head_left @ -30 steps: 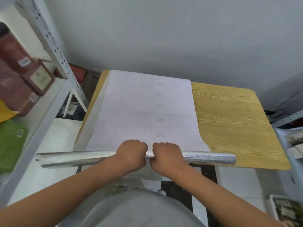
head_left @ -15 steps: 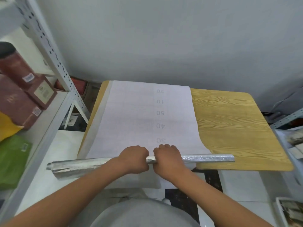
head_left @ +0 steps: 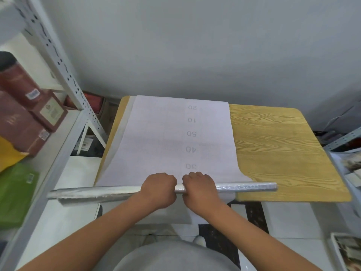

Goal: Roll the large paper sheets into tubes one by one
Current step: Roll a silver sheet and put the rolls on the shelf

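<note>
A large white sheet (head_left: 166,137) printed with numbers lies flat along the wooden table (head_left: 277,149), from the far edge to the near one. Its near end is wound into a thin silvery tube (head_left: 246,187) that runs across the table's front edge and sticks out past the table on the left. My left hand (head_left: 159,189) and my right hand (head_left: 201,189) grip the tube's middle side by side, fingers curled over it. A loose flap of the sheet hangs below the tube under my hands.
A white metal shelf rack (head_left: 64,79) stands close on the left, holding dark red boxes (head_left: 21,122) and a green packet (head_left: 15,194). A grey wall is just behind the table. Another rack (head_left: 343,139) with trays sits at the right. White floor tiles lie below.
The roll has moved a little farther up the sheet, from below the "30" to nearly touching it. Both hands stay gripped on the tube's middle.
</note>
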